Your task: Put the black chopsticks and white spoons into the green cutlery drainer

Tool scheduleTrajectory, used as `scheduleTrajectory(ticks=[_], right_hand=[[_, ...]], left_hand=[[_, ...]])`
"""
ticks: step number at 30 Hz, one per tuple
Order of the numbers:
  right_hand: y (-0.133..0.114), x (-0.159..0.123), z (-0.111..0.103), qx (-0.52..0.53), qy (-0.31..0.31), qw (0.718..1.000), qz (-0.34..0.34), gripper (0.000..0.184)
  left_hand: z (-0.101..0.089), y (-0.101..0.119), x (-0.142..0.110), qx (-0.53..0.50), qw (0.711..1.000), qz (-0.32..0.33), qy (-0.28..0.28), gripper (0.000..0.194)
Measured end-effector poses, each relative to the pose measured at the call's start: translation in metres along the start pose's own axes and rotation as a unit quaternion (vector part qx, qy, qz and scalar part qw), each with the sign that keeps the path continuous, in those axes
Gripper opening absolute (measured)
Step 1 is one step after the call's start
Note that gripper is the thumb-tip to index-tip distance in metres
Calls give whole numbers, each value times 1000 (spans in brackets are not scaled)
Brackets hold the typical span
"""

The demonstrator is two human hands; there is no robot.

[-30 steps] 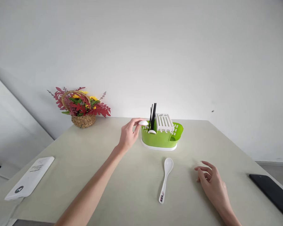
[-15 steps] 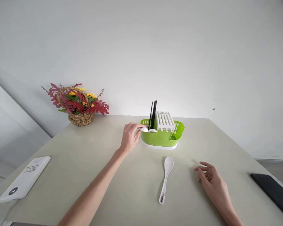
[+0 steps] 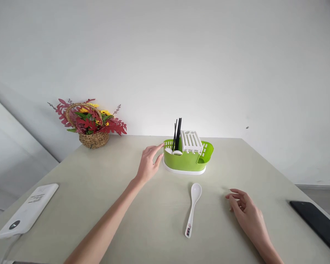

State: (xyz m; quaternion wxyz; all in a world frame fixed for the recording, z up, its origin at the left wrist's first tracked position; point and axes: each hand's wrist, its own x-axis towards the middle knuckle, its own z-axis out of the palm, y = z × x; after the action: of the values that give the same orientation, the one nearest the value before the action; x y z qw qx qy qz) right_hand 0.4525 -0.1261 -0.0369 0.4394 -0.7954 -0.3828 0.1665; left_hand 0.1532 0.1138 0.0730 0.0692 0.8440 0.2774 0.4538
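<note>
"Left hand?"

"The left hand was at the near left end of the green holder. Thumb and forefinger stood well parted, nothing between them. Forefinger tip close to the rim; couldn't tell if it touched."

"What lay by it?"

"Just right of the fingertips, one white spoon, bowl up at the rim; right of that, a second white spoon. Black chopsticks leaned upright behind them; the white slotted rack sat farther right."

"And the right hand?"

"Low over the table, fingers loosely bent and parted, nothing seen in its grasp."

"Which step, would you say?"

"My reading: the tail end of putting a spoon into the holder."

"Anything left out?"

"A loose spoon, flat on the table, right of the left hand and nearer the wearer, bowl away. The right hand was the closer one, just to its right."

"What did the next move call for?"

"I judged: the left hand clear of the rim without nudging the spoons, then a pinch on the loose spoon."
</note>
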Motion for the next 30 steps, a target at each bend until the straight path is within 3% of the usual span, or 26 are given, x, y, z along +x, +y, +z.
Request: scheduleTrajectory(ticks=[3,5,7,10,14,18,22,27,30], right_hand=[[1,0,0,-2,-5,1000,8,44],[1,0,1,-5,-5,1000,10,45],[0,0,1,-5,-3,1000,10,45],[0,0,0,-1,-1,1000,11,45],[-3,0,-1,1,2,1000,14,46],[-5,-1,-2,7,1,1000,12,47],[-5,-1,-2,6,4,1000,4,46],[0,-1,-3,-5,-5,1000,-5,43],[2,-1,-3,-12,-8,1000,-4,42]], left_hand=[[1,10,-26,-14,991,-86,99,33],[5,21,-44,-40,982,-150,109,22],[10,34,-59,-82,982,-169,22,14],[25,58,-72,-122,970,-140,-155,17],[52,92,-69,-42,953,-120,-275,41],[74,123,-55,69,927,-107,-353,57],[79,141,-51,113,908,-74,-397,26],[62,140,-56,70,894,-93,-432,3],[42,136,-52,14,887,-128,-443,8]])
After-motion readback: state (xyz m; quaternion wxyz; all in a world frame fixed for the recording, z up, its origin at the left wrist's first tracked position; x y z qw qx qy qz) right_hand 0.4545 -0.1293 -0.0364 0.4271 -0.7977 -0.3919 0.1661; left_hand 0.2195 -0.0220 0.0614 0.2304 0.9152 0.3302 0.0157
